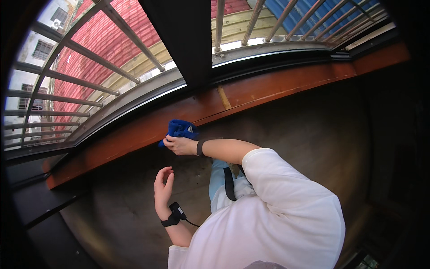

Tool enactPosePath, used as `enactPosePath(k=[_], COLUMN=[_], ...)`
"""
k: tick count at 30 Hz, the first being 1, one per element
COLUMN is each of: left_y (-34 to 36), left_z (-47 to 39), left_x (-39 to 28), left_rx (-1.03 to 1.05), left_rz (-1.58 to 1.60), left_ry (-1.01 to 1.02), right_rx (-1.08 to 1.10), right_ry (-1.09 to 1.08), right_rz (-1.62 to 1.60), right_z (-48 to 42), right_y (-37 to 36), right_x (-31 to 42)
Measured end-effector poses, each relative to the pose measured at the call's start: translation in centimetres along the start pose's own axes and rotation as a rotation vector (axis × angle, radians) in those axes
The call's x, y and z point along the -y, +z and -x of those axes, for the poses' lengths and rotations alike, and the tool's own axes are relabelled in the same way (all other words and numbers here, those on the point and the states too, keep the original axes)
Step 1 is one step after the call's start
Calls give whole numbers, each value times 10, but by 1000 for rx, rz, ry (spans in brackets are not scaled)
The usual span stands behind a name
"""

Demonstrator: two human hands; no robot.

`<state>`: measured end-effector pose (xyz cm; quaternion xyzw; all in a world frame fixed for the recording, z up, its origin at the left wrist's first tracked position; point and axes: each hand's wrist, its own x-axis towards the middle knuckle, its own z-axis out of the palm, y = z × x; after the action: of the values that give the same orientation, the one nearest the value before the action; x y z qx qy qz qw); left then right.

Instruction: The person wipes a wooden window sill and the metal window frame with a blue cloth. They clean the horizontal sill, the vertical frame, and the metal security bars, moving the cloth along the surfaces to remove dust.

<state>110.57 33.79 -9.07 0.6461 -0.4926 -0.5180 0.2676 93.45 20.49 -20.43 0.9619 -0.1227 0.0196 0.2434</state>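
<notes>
A bunched blue cloth (181, 128) with a small pale tag is gripped in my right hand (181, 145), at the front edge of the reddish-brown window sill (134, 143). Part of the cloth hangs below my fingers on the left. Whether it touches the sill I cannot tell. My left hand (163, 186) is held lower down, over the floor and apart from the sill. Its fingers are loosely curved, the thumb stands away from them, and nothing is in it. A black device with a cable (174, 213) is strapped to my left wrist, and a dark band (200, 148) circles the right one.
Beyond the sill are dark window frames, with a thick black upright (178, 40) between two panes. Metal bars (90, 60) cross the outside. A yellowish strip (224, 97) marks the sill. Dark panels (43, 201) stand at the left, and a brownish floor (285, 134) lies below.
</notes>
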Motion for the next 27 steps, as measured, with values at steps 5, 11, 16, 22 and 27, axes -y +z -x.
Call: enactPosePath(k=[5, 11, 16, 22, 27], left_y=[47, 174, 298, 373, 381], left_z=[-11, -34, -32, -22, -11], left_x=[-44, -116, -190, -230, -206], left_rx=[5, 66, 232, 331, 252], left_rz=[-64, -114, -106, -122, -100], left_ry=[23, 94, 100, 62, 55], right_rx=[2, -45, 120, 384, 226], right_ry=[-36, -66, -22, 30, 155], right_rz=[71, 191, 132, 133, -32], right_z=[76, 303, 533, 721, 706], right_y=[14, 9, -13, -21, -19], right_x=[-16, -80, -143, -182, -181])
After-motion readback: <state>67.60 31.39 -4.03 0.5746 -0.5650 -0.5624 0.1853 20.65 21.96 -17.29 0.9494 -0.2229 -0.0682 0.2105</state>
